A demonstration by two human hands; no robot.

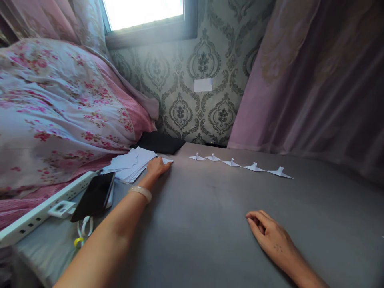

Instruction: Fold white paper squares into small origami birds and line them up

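Note:
My left hand (pixel 158 166) reaches to the right side of a loose pile of white paper sheets (pixel 124 164), its fingers closed at a small piece of white paper (pixel 167 161) that sticks out past them. How firmly the fingers grip it is partly hidden. Low on the right, my right hand (pixel 271 236) rests on the grey surface (pixel 210 224) with curled fingers and nothing visible in them. Several folded white paper shapes, among them one at the right end (pixel 280 172), stand in a row farther back, each with a flat pointed base and a small upright part.
On the left lie a dark phone (pixel 95 196), a white power strip (pixel 57 200) and a white charger (pixel 62 209) with cable. A black flat item (pixel 162 143) sits behind the paper pile. Floral bedding (pixel 66 108) borders the left; a pink curtain (pixel 288 92) hangs at right.

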